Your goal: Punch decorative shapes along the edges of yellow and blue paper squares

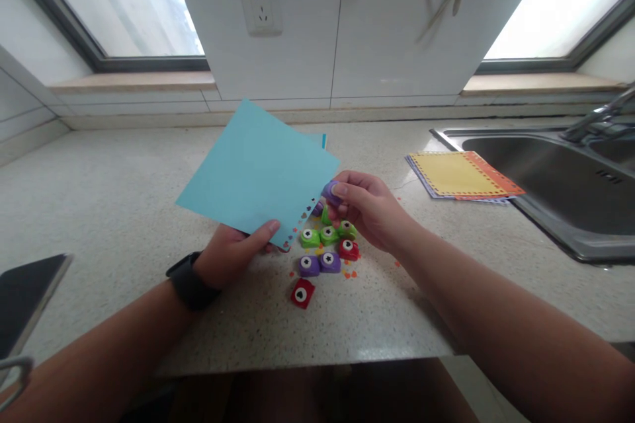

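A light blue sheet of paper [258, 172] is tilted above the counter, with small punched holes along its lower right edge. My left hand [238, 248] grips its bottom corner, thumb on top and fingers beneath. My right hand [364, 205] pinches a purple craft punch [331, 192] at the sheet's right edge. Below lie several more punches: green ones [310, 238], purple ones [309, 266] and red ones, one red punch [302, 293] nearest the front. Small red and orange paper bits [350, 274] are scattered around them.
Punched yellow, orange and purple sheets [451, 172] lie stacked on the speckled counter [114, 172] beside a steel sink [560, 178] at the right. A dark flat object [30, 294] sits at the far left. More blue paper [324, 141] shows behind the held sheet.
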`<state>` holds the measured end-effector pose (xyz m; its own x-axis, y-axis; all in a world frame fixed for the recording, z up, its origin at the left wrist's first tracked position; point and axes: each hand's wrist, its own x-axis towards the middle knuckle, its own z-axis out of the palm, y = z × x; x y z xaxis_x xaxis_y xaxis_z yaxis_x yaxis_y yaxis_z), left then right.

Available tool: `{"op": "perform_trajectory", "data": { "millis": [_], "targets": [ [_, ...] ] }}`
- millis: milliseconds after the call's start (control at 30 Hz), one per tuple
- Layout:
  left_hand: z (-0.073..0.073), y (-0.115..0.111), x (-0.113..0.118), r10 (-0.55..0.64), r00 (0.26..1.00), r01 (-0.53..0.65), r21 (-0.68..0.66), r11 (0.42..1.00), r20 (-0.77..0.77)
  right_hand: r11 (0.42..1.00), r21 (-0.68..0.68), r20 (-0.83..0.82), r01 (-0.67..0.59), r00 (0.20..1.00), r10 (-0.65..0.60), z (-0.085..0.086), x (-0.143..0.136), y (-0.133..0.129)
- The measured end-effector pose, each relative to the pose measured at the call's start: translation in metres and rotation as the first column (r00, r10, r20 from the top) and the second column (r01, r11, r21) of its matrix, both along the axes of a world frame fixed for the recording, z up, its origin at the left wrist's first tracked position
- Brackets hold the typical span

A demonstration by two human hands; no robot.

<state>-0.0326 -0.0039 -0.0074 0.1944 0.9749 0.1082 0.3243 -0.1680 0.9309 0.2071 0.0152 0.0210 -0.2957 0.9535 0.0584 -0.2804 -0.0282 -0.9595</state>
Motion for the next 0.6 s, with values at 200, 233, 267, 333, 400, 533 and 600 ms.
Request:
{"op": "perform_trajectory", "data": {
  "millis": [200,233,267,333,400,533,600],
  "targets": [
    [0.004,0.002,0.003,0.039,0.993,-0.044,-0.038,0.998,-0.114,0.982,0.097,0.093,0.160,0.981,-0.169,-0.001,0.017,0.013],
    [0.004,0.003,0.003,0.049,0.989,-0.054,-0.031,0.998,-0.142,0.973,0.131,0.133,0.191,0.969,-0.209,0.000,0.020,0.015],
    [0.005,0.003,0.003,0.060,0.985,-0.065,-0.025,0.998,-0.163,0.959,0.174,0.188,0.222,0.949,-0.254,0.000,0.023,0.017],
    [0.005,0.004,0.004,0.076,0.979,-0.081,-0.022,0.996,-0.187,0.923,0.295,0.361,0.249,0.865,-0.349,0.002,0.030,0.021],
    [0.005,0.005,0.003,0.081,0.977,-0.088,-0.025,0.996,-0.197,0.888,0.410,0.556,0.207,0.715,-0.423,0.005,0.038,0.024],
    [0.004,0.006,0.002,0.066,0.979,-0.074,-0.037,0.997,-0.191,0.901,0.426,0.811,0.082,0.406,-0.420,0.007,0.050,0.029],
    [0.003,0.007,0.001,0.058,0.979,-0.066,-0.034,0.997,-0.195,0.914,0.400,0.857,0.065,0.326,-0.399,0.006,0.054,0.032]
  ]
}}
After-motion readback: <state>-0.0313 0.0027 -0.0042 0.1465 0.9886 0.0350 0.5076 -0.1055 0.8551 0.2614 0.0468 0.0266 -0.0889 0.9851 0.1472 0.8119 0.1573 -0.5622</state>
